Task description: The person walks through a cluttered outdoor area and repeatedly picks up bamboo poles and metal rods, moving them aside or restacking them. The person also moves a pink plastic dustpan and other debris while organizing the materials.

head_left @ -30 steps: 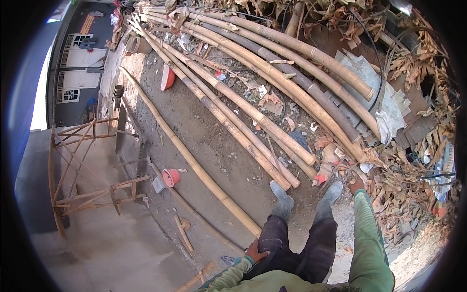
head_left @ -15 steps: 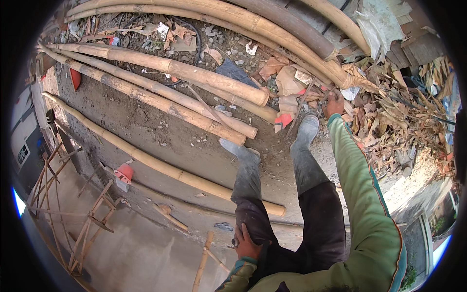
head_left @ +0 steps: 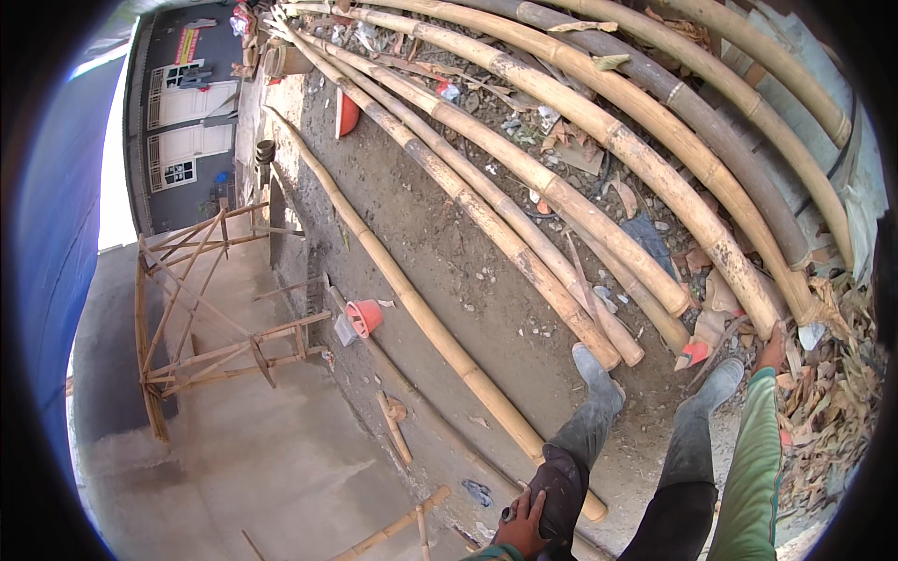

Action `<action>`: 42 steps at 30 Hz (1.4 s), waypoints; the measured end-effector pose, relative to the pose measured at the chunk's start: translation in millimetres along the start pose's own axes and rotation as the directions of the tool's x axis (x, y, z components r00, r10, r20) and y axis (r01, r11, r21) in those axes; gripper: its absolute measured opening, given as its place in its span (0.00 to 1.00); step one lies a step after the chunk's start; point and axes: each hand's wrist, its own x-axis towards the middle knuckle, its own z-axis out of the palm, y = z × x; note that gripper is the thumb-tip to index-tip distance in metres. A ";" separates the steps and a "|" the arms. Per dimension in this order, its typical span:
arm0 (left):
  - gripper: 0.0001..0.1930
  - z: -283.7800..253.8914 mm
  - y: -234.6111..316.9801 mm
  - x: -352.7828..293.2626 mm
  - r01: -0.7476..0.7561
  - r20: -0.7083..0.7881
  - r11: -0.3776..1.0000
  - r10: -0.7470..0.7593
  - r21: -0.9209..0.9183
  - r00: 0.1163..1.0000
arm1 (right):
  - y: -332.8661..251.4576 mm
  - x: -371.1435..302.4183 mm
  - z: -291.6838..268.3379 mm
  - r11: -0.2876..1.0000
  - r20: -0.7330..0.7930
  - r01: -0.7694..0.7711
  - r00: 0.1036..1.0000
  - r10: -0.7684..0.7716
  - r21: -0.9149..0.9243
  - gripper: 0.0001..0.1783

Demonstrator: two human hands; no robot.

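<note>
My right hand grips the near end of a long, dark-speckled bamboo pole; its fingers are partly hidden at the pole's end. The pole stretches away to the far left, and another tan bamboo pole lies along its right side. My left hand rests on my left knee with its fingers spread, holding nothing. Left of the gripped pole, several bamboo poles lie fanned out on the dirt, their near ends close to my grey boots.
Dry leaves and litter are heaped at the right. A separate bamboo pole lies on the ground at the left, near a red bucket. Wooden trestles stand on the concrete. A dark pole lies at the upper right.
The speckled pole's near end has come up and away from the pole beside it, with my right hand on it. The view has swung left, showing more trestles and a building.
</note>
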 end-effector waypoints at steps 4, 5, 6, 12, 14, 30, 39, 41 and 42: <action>0.49 5.5 -20.8 -15.2 0.072 0.019 0.997 -0.072 0.002 0.997 | 69.2 -65.2 -4.7 0.948 0.217 -0.318 0.926 0.310 0.003 0.32; 0.49 13.2 -33.0 -14.8 0.061 -0.033 0.998 -0.060 0.011 0.998 | 79.4 -89.2 -3.6 0.918 0.199 -0.391 0.897 0.395 -0.060 0.32; 0.50 23.3 -42.3 -11.9 0.039 -0.071 0.999 -0.038 0.019 0.997 | 88.5 -113.0 -4.7 0.885 0.224 -0.465 0.861 0.458 -0.022 0.31; 0.51 35.2 -98.6 78.4 -0.242 -0.204 0.757 0.146 -0.607 0.968 | 58.8 -262.5 -14.5 0.659 0.518 -0.712 0.479 0.709 -0.243 0.24; 0.49 29.6 -75.5 126.4 -0.235 -0.233 0.460 0.061 -0.856 0.971 | 56.4 -319.6 -33.2 0.513 0.436 -0.774 0.343 0.832 -0.370 0.26; 0.27 -115.5 -126.8 13.9 -0.022 -0.054 -0.544 0.042 -0.839 0.998 | -73.9 -647.2 -35.7 0.665 0.846 0.524 0.305 0.438 -0.532 0.34; 0.27 -130.7 -139.9 -20.2 -0.060 -0.057 -0.515 -0.022 -0.855 0.998 | -68.9 -685.9 -38.9 0.644 0.828 0.521 0.314 0.465 -0.560 0.36; 0.26 -160.6 -147.5 -44.3 -0.003 -0.079 -0.525 0.123 -0.851 0.989 | -85.7 -693.8 -38.9 0.660 0.830 0.503 0.325 0.454 -0.558 0.36; 0.25 -167.9 -155.1 -55.9 0.026 -0.080 -0.555 0.166 -0.831 0.983 | -90.6 -702.8 -40.3 0.671 0.831 0.491 0.306 0.465 -0.556 0.36</action>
